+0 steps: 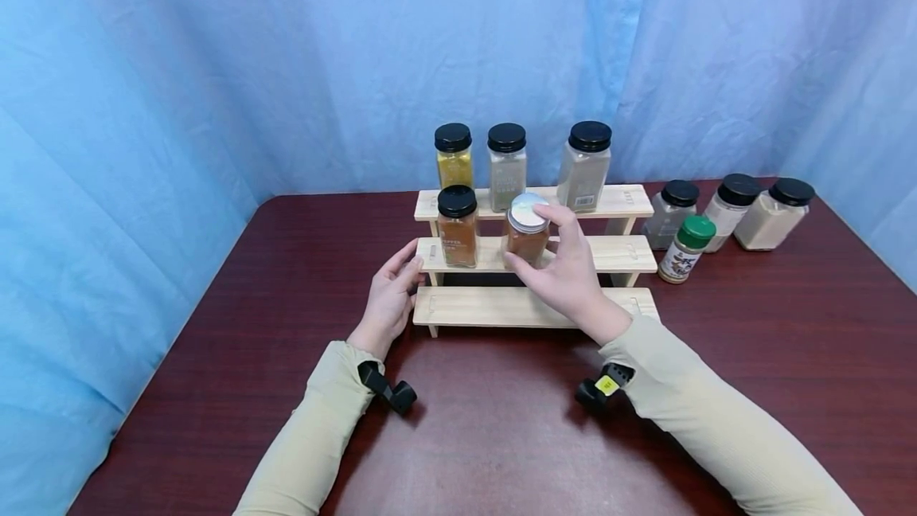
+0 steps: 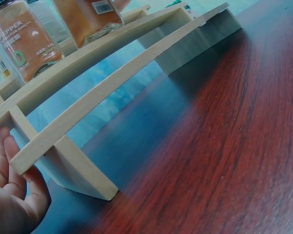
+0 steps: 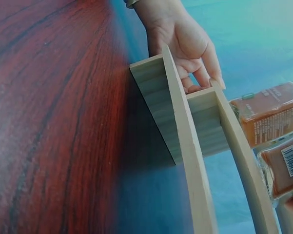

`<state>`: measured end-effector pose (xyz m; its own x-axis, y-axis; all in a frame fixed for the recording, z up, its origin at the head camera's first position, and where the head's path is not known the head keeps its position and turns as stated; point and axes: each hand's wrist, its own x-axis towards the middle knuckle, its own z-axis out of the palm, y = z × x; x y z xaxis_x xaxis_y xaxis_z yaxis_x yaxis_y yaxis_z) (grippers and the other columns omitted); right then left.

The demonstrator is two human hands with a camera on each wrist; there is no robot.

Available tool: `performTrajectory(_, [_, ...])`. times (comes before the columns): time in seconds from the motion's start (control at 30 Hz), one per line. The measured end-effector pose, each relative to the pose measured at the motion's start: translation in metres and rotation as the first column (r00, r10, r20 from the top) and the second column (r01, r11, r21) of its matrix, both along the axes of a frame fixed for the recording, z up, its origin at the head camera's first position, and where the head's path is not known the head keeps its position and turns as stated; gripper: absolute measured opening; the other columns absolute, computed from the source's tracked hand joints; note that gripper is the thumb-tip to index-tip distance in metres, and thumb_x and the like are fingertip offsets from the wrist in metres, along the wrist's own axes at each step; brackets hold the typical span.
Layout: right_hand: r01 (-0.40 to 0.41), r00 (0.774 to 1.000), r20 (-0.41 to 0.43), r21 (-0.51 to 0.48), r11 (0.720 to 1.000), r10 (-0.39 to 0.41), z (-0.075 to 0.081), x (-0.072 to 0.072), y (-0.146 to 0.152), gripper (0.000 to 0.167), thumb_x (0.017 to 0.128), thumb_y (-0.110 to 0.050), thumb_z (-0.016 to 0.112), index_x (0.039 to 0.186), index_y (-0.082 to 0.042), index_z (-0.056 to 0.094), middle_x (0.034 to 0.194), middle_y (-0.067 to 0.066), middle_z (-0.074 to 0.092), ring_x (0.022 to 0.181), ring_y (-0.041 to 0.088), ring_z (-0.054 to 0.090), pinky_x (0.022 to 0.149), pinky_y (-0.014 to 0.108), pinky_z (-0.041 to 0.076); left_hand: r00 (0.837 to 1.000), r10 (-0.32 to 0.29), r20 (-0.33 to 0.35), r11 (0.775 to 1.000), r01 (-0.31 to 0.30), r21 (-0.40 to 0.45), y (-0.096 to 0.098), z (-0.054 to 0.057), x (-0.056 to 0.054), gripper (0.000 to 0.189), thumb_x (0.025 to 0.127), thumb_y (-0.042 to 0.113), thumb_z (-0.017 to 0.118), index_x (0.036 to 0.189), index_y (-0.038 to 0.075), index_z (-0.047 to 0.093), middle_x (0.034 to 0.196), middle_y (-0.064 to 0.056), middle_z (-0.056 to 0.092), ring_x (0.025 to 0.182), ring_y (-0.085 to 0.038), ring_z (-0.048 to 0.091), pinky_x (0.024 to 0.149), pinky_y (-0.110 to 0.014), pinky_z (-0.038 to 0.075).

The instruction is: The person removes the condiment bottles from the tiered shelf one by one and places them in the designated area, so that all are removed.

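Note:
My right hand (image 1: 573, 277) holds a square glass spice jar (image 1: 526, 247) of orange-brown powder with a silver top, thumb and fingers on either side of it. The jar is at the middle step of a three-step wooden spice rack (image 1: 494, 305). Beside it, on that step's left part, stands a black-lidded pepper jar (image 1: 458, 239), its label readable in the left wrist view. At the step's left end, my left hand (image 1: 387, 301) grips the wood. In the right wrist view the left thumb lies at the shelf end, with the other fingers curled below.
Along the top step stand a yellow spice jar (image 1: 454, 164) and two greyish jars (image 1: 507, 173) (image 1: 586, 170). On the table right of the rack are a green-capped bottle (image 1: 680, 259) and three black-lidded jars (image 1: 770, 221). Blue curtains (image 1: 430, 38) hang behind.

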<state>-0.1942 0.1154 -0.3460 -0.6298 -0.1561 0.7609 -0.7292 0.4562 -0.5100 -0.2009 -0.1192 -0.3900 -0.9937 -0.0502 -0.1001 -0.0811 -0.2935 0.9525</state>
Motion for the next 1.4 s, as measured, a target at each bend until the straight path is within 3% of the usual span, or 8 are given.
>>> performTrajectory(0.33, [-0.015,0.999,0.043,0.022,1.0,0.014,0.013,0.013,0.011,0.072,0.068,0.004,0.08,0.124,-0.004,0.036,0.121,0.027,0.05,0.095,0.032,0.055,0.071,0.049,0.053,1.0,-0.004,0.002,1.0,0.004,-0.006,-0.001,-0.002,0.0,0.045,0.1,0.013,0.048,0.144,0.011,0.041,0.095,0.006,0.057,0.074,-0.008,0.051,0.065,-0.022,0.047])
performTrajectory(0.47, [-0.015,0.999,0.049,0.04,0.999,0.013,0.011,0.017,0.019,0.073,0.067,0.007,0.079,0.125,-0.001,0.035,0.119,0.028,0.05,0.101,0.034,0.056,0.072,0.048,0.054,1.0,-0.001,0.003,1.0,0.001,0.0,-0.001,-0.001,0.0,0.044,0.099,0.013,0.049,0.143,0.011,0.043,0.096,0.006,0.058,0.074,-0.007,0.051,0.065,-0.022,0.047])
performTrajectory(0.6, [-0.01,0.999,0.045,0.042,0.999,0.008,0.007,0.021,0.028,0.074,0.065,0.01,0.079,0.125,0.002,0.035,0.118,0.027,0.05,0.106,0.027,0.056,0.076,0.027,0.054,1.0,-0.003,-0.001,1.0,0.003,-0.001,0.0,0.0,0.0,0.044,0.099,0.013,0.049,0.143,0.01,0.043,0.094,0.006,0.058,0.073,-0.007,0.05,0.065,-0.021,0.047])
performTrajectory(0.7, [-0.016,0.999,0.047,0.03,0.999,0.014,0.003,0.025,0.036,0.075,0.063,0.013,0.079,0.124,0.004,0.036,0.118,0.027,0.051,0.107,0.01,0.053,0.078,0.009,0.046,1.0,-0.004,0.001,1.0,0.004,-0.004,0.0,0.0,0.0,0.044,0.099,0.013,0.048,0.143,0.01,0.042,0.094,0.006,0.058,0.073,-0.007,0.05,0.065,-0.021,0.046])
performTrajectory(0.77, [-0.017,0.999,0.052,0.025,1.0,0.016,0.002,0.027,0.041,0.075,0.062,0.014,0.079,0.124,0.005,0.037,0.119,0.027,0.051,0.108,-0.001,0.048,0.079,0.004,0.042,1.0,-0.007,-0.002,1.0,0.007,-0.011,-0.001,0.0,0.001,0.045,0.1,0.012,0.048,0.144,0.01,0.041,0.094,0.006,0.058,0.073,-0.007,0.05,0.065,-0.021,0.046])
performTrajectory(0.9, [-0.027,0.999,0.046,0.027,0.999,0.026,0.001,0.033,0.051,0.076,0.059,0.018,0.078,0.123,0.008,0.038,0.119,0.029,0.05,0.113,-0.011,0.041,0.083,0.003,0.04,1.0,-0.011,-0.009,1.0,0.011,-0.019,-0.001,-0.001,0.001,0.045,0.1,0.012,0.047,0.144,0.009,0.04,0.092,0.007,0.057,0.073,-0.007,0.051,0.064,-0.021,0.046])
performTrajectory(1.3, [0.01,1.0,0.016,0.099,0.995,-0.012,-0.002,0.045,0.082,0.079,0.053,0.022,0.078,0.121,0.012,0.038,0.114,0.027,0.05,0.113,-0.013,0.042,0.083,0.002,0.039,1.0,-0.009,-0.019,1.0,0.009,-0.017,-0.001,0.0,0.001,0.046,0.1,0.013,0.048,0.145,0.007,0.038,0.089,0.008,0.057,0.072,-0.006,0.05,0.062,-0.02,0.045])
performTrajectory(1.4, [0.001,1.0,0.028,0.081,0.997,-0.003,-0.004,0.047,0.089,0.08,0.053,0.025,0.076,0.122,0.013,0.038,0.117,0.008,0.052,0.111,-0.012,0.044,0.084,0.003,0.039,1.0,-0.006,-0.016,1.0,0.006,-0.018,0.0,-0.001,0.001,0.046,0.1,0.013,0.047,0.145,0.007,0.038,0.089,0.008,0.056,0.072,-0.006,0.05,0.063,-0.021,0.045])
